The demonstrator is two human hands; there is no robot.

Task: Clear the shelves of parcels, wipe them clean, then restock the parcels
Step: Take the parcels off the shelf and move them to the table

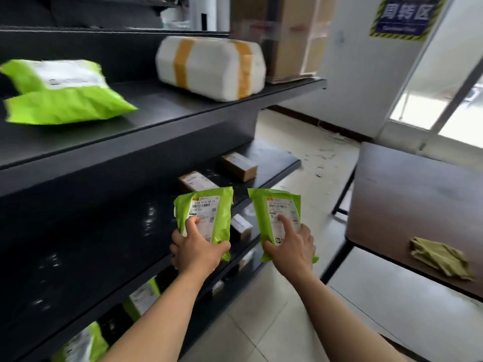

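Observation:
My left hand (196,249) grips a green parcel bag (209,207) with a white label, held upright over the front edge of the black middle shelf (86,257). My right hand (292,246) grips a second green parcel bag (277,210) beside it, out in front of the shelf. On the upper shelf (162,118) lie two green bags (60,92) and a white foam parcel (211,66) bound with yellow tape. Small cardboard boxes (239,165) sit at the far end of the middle shelf.
A brown table (418,199) stands at the right with a crumpled yellow-green cloth (441,257) near its front edge. More green bags (141,299) lie on the lower shelves. Large cardboard boxes (292,35) are stacked at the shelf's far end. Tiled floor runs between shelf and table.

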